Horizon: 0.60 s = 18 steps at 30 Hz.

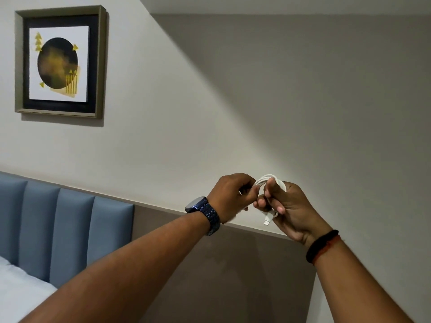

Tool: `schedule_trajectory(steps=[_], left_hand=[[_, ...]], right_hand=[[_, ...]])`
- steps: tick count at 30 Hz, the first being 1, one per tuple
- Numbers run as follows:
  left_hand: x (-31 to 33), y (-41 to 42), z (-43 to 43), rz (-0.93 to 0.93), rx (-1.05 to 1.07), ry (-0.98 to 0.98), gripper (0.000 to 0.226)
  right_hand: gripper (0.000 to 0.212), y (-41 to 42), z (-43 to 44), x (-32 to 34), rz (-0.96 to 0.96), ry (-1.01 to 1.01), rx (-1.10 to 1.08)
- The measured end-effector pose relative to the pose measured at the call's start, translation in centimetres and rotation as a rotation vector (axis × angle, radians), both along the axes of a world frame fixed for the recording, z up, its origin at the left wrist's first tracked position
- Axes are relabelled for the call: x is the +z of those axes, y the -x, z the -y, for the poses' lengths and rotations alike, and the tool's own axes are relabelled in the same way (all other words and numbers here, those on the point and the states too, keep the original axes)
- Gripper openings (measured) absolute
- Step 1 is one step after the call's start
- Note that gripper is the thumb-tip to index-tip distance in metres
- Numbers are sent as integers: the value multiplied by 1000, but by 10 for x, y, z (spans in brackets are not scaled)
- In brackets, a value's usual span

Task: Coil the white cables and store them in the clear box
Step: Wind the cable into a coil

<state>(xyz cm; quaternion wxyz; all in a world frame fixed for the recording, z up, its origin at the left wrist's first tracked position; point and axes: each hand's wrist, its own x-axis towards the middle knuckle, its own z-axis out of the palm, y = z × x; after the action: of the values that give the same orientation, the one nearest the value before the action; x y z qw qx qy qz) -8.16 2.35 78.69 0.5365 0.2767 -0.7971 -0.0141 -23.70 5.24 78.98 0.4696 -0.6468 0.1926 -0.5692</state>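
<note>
Both hands are raised in front of the wall, pressed close together around a white cable. The cable is wound into small loops that show above the fingers, and its USB plug end hangs below. My left hand, with a dark blue watch on its wrist, pinches the loops from the left. My right hand, with a black band on its wrist, grips the coil from the right. No clear box is in view.
A framed picture hangs on the wall at upper left. A blue padded headboard and the corner of a white bed are at lower left. A brown wall panel runs below the hands.
</note>
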Motion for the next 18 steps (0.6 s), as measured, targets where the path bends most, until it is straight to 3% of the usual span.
schedule_trajectory(steps=[4,10,18], left_hand=[[2,-9,3,-13,34,-52,18],[-4,-16,12,-37,52,-135,17],[-8,-4,12,-184,86,-137,23]], right_hand=[[36,5,9,-3,-76,-33,-242],[42,-1,13,-7,-241,-61,-326],[40,-11,9,2,-134,-91,-298]])
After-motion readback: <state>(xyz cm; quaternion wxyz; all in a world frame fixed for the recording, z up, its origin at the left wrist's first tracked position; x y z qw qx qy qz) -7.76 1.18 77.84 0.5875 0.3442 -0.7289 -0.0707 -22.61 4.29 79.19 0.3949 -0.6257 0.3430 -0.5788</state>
